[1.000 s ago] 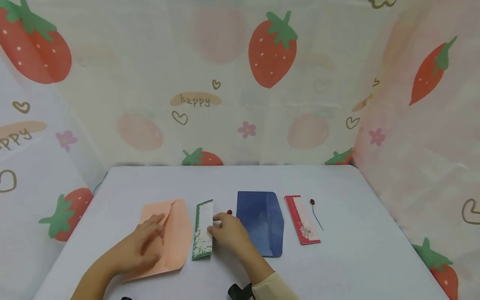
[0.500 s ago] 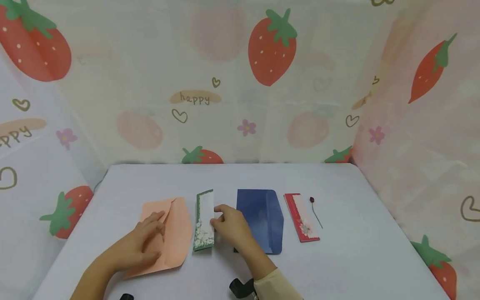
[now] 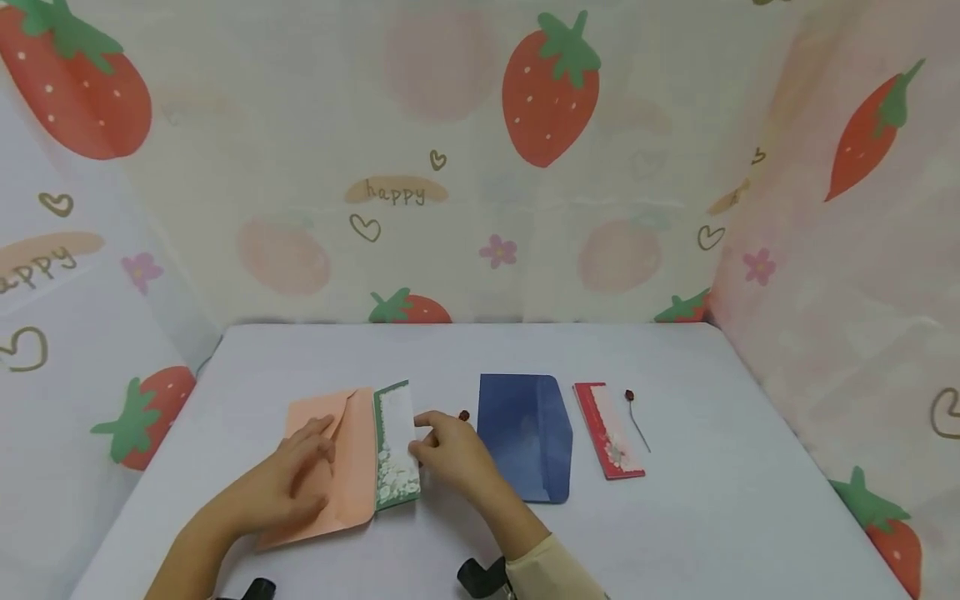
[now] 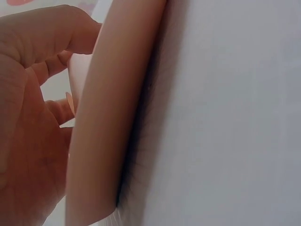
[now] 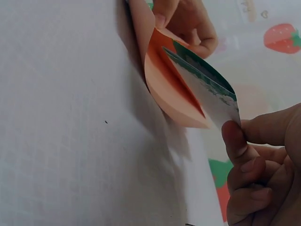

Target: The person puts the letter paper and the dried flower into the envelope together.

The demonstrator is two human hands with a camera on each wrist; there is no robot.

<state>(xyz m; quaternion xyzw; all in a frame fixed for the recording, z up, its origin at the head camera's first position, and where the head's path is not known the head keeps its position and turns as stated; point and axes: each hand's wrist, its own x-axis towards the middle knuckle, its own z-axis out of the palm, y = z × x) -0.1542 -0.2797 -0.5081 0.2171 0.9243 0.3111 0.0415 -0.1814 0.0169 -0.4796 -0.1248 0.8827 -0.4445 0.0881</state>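
My left hand [image 3: 296, 479] lies over the peach envelope [image 3: 354, 479] on the left of the table and pinches its upper layer, holding the mouth apart. In the right wrist view the envelope's orange inside [image 5: 174, 77] shows. My right hand [image 3: 453, 454] pinches the right edge of a folded card [image 3: 397, 433], white with a green border and white flowers, between thumb and fingers. The card's far edge reaches into the envelope's mouth. The left wrist view shows the envelope's curved side [image 4: 110, 108] beside the left fingers [image 4: 61, 35].
Right of the hands lies a dark blue envelope [image 3: 517, 437], then a red-bordered folded card [image 3: 609, 433] and a dried flower on a thin stem [image 3: 637, 421]. Another small red flower head [image 3: 464, 415] shows behind the right hand. Strawberry-patterned cloth [image 3: 420, 108] surrounds the white table [image 3: 712, 525].
My right hand has moved the green-bordered card leftward from beside the peach envelope, and its left edge now meets the envelope's mouth. My left hand has kept its hold on the envelope.
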